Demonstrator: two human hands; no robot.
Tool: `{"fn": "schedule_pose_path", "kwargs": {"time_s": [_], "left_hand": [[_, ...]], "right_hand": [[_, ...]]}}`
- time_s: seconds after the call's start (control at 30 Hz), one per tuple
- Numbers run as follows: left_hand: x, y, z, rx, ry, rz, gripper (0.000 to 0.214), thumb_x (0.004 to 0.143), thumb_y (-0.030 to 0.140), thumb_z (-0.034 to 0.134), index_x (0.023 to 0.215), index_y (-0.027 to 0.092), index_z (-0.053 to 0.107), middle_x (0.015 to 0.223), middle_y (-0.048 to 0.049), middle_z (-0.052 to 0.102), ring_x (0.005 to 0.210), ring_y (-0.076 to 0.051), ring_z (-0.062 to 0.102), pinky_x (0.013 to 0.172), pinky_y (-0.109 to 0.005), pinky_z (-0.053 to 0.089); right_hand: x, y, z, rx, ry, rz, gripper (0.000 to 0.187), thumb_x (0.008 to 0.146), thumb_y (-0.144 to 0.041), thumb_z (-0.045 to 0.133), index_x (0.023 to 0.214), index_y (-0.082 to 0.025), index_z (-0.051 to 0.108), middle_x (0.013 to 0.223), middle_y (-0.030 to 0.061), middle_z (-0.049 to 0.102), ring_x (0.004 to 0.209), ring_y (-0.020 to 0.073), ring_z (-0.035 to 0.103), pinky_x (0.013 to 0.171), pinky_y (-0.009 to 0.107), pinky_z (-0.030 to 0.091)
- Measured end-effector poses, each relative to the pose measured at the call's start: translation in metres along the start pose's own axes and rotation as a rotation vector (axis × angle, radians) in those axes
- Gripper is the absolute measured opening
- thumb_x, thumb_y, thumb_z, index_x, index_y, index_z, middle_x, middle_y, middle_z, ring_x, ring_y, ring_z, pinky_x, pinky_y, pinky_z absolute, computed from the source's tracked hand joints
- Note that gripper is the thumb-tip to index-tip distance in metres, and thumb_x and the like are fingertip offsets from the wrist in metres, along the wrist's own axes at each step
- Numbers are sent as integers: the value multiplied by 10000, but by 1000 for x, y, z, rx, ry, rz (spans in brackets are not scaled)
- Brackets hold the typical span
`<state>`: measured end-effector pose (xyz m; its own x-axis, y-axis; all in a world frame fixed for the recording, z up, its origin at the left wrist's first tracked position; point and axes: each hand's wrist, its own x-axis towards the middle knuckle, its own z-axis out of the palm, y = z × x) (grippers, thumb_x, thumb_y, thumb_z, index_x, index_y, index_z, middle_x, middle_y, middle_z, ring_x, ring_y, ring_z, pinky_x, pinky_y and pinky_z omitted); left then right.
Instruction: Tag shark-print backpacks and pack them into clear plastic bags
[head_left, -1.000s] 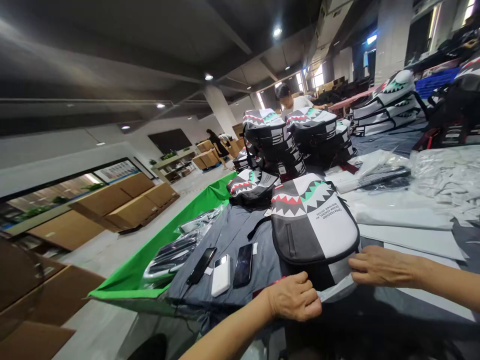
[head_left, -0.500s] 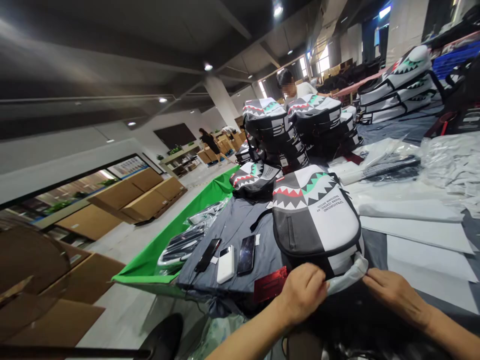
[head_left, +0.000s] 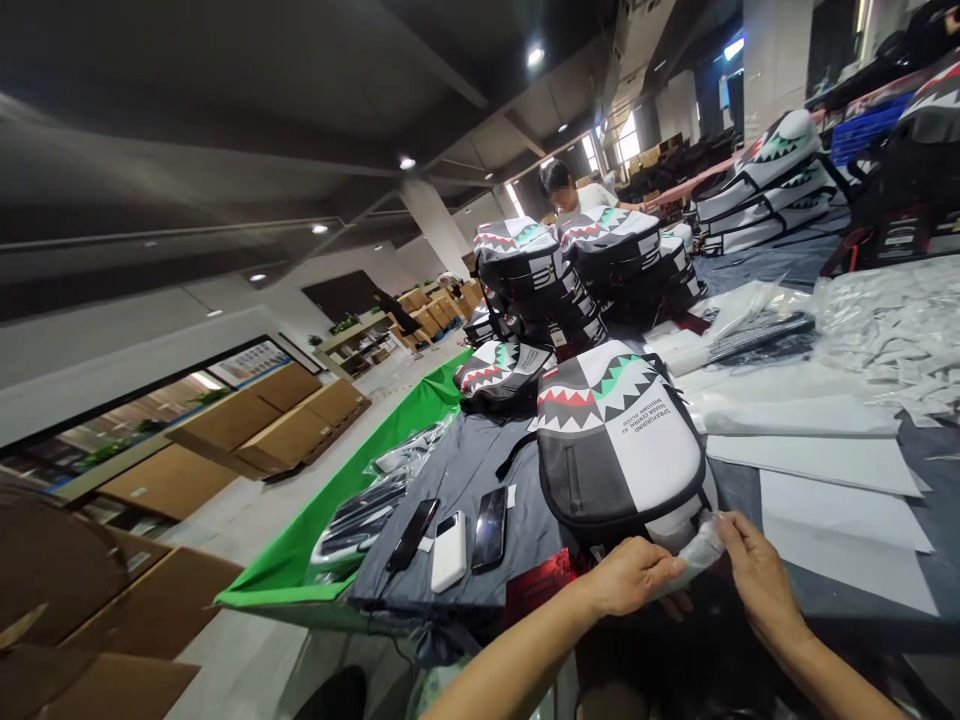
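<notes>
A black, grey and white backpack [head_left: 664, 465] with red and green shark-teeth print lies front up on the dark-covered table before me. At its near edge sits a piece of whitish, translucent plastic wrap [head_left: 702, 548], rolled around something I cannot make out. My left hand [head_left: 636, 578] grips the left end of this wrap, its thumb along the top and some fingertips showing underneath. At the wrap's right end, my right hand [head_left: 754, 570] pinches it between thumb and fingers. Just left of the bag, a red tag [head_left: 536, 582] is partly covered by my left forearm.
Two phones [head_left: 490, 530] and a white power bank [head_left: 449, 552] lie on the table's left part. Beyond are stacked backpacks [head_left: 517, 250] and a co-worker [head_left: 577, 190]. White sheets [head_left: 817, 462] and clear bags [head_left: 885, 320] cover the right side. A green-edged bin [head_left: 277, 555] adjoins the left.
My right hand has turned more upright and moved to the wrap's upper right end. My left hand has opened from a fist into a flatter grip. The view has shifted slightly.
</notes>
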<state>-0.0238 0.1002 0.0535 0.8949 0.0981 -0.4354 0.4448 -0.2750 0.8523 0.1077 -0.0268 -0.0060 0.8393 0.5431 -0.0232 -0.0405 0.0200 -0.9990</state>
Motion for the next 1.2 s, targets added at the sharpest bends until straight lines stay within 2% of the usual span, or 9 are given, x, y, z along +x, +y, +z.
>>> {"fn": "schedule_pose_path", "kwargs": {"time_s": [0.17,0.3,0.37,0.53,0.7,0.87,0.97,1.07,1.2], "left_hand": [[4,9,4,-83,63,47,593,777,745,630,770,153,626,798,-107,741,669,-202,702,680,-301,536],[11,16,9,80,213,4,521,825,664,664,699,162,609,767,-73,748,719,-215,728,648,-260,522],[16,17,15,262,302,-27,453,876,578,674,698,164,632,757,-52,750,737,-209,730,632,-233,497],[18,8,19,862,402,144,349,976,487,608,879,173,725,793,-57,752,750,-189,701,711,-253,489],[-6,-35,-13,1289,423,560,297,1074,301,428,1095,193,704,922,-52,741,824,-149,678,822,-280,500],[-19,-62,-29,1391,637,480,278,1029,125,450,1107,222,698,1026,-64,733,868,-150,666,851,-302,489],[-22,-41,-16,1278,670,396,210,981,236,616,1184,210,661,1142,-98,714,1000,-216,663,913,-366,499],[-19,0,-1,970,639,407,610,889,501,727,1358,157,543,1301,-152,652,1209,-283,601,1035,-423,476],[8,46,2,712,294,246,442,1042,517,443,1223,159,628,1173,-115,729,1100,-267,687,948,-364,517]], "right_hand": [[6,23,21,113,186,33,582,789,-823,421,787,-249,517,705,0,562,671,187,532,613,316,500],[29,12,-3,18,75,-12,543,781,-791,502,735,-252,534,622,-10,535,599,195,520,567,332,481],[34,-2,-23,-127,20,-205,436,802,-679,616,825,-244,608,745,26,640,704,226,604,658,359,518],[31,-31,-39,-709,-446,-1156,227,958,-295,574,1171,-236,627,951,52,716,887,215,663,973,428,484],[38,-35,-30,-835,-531,-1320,128,817,-115,623,904,-208,607,730,12,643,675,191,570,724,347,467],[47,-32,-26,-844,-443,-1412,186,785,-64,528,891,-202,593,675,9,602,632,180,535,710,327,437],[53,-30,-28,-869,-399,-1426,220,763,-44,502,892,-197,594,668,13,601,630,181,534,716,326,437],[61,-28,-32,-868,-405,-1394,174,791,-69,513,879,-199,588,692,18,621,632,183,537,692,324,431],[65,-30,-33,-843,-414,-1372,119,878,-124,533,807,-214,567,678,12,619,576,167,504,648,319,440]]}}
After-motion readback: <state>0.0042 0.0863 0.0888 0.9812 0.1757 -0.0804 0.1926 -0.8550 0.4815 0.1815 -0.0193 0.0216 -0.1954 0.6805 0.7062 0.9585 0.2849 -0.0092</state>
